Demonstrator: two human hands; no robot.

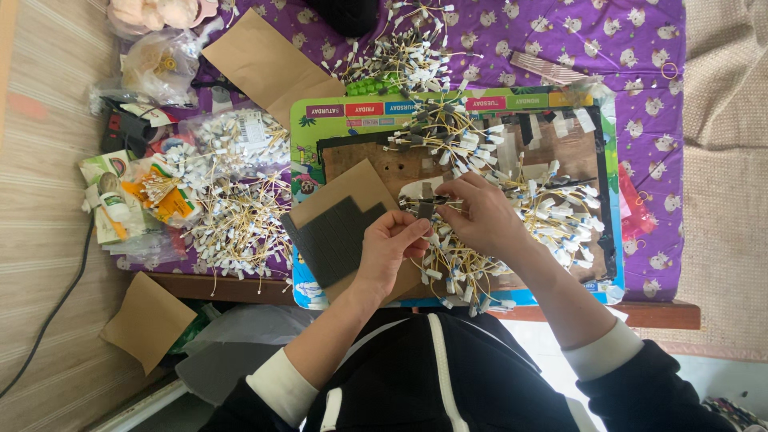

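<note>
Right now we have both hands working close together over the middle of the worktop [664, 314], a low wooden surface under a purple patterned cloth [560, 32]. Our left hand [390, 244] is pinched narrow on something small at its fingertips, though we cannot tell exactly what. Our right hand [480, 212] is closed on a small dark grey foam pad [426, 210], held just above the tangled pile of yellow wires with white plastic connectors [512, 232].

That pile lies on the colourful printed board [448, 104], touching and overlapping another bunch at its far edge. We judge the chief risk to be snagging: lifting 1 wire could drag its neighbours off the near edge, where several already hang over.

Just left of our left hand sits the brown cardboard sheet carrying dark grey foam pads [340, 232]. A careless wrist could nudge it, or peel 2 pads at once.

Further left, a second heap of finished-looking wires [236, 220] lies near crumpled plastic bags [132, 196]; done and undone pieces could mix if either pile spreads.
</note>
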